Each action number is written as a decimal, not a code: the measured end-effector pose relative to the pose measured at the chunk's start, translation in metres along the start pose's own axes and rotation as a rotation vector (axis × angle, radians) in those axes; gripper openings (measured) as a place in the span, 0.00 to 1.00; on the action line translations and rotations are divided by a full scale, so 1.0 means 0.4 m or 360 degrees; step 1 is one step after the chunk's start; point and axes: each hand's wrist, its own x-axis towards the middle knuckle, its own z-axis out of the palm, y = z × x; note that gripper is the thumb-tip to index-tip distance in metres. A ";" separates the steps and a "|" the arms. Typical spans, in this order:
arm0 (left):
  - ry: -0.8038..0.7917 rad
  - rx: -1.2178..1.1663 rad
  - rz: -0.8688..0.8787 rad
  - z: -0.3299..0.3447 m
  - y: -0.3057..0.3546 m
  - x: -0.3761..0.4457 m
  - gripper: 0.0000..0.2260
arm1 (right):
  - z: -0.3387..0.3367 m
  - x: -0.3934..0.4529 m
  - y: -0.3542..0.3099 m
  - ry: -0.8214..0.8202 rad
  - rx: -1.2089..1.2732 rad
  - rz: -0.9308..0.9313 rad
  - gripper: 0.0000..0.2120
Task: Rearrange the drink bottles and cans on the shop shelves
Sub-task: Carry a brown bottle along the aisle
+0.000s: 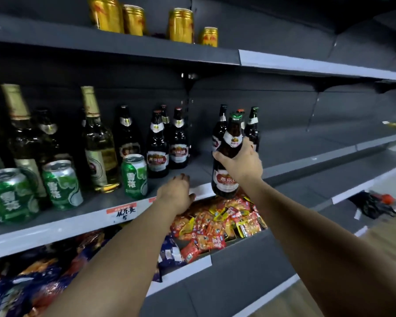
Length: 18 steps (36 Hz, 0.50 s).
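Right hand (239, 162) grips a brown beer bottle (226, 161) round its shoulder, fingers and thumb wrapped on the glass; bottle upright, slightly tilted, its base hanging just in front of the middle shelf (96, 203) edge, not resting on it; red oval label faces the camera, green cap on top.

Left hand (175, 194) lies palm down on the front lip of the same shelf, fingers relaxed and holding nothing; it sits just left of the held bottle, the two hands near but apart.

Behind the held bottle, three dark bottles (252, 131) stand upright at the back of the shelf; to the left, a cluster of brown bottles with red labels (157, 147); further left, tall pale bottles with gold foil necks (98, 143); green cans (134, 176) stand along the front edge, one just beside the red-label cluster.

Upper shelf carries four gold cans (181, 25), upright, in a loose row.

Lower shelf holds a heap of red and yellow snack packets (215, 225) directly under the held bottle; handwritten price tag (124, 212) on the middle shelf strip.
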 end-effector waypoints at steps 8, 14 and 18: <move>-0.0034 0.0032 -0.0090 0.028 -0.030 0.161 0.24 | 0.148 0.166 -0.010 -0.0129 0.0349 0.0160 0.40; -0.0054 0.0018 -0.0171 0.057 -0.069 0.233 0.21 | 0.218 0.244 -0.026 -0.0273 0.0355 0.0173 0.45; -0.0050 0.0026 -0.0184 0.057 -0.076 0.249 0.21 | 0.270 0.270 -0.026 -0.0326 0.0304 0.0121 0.41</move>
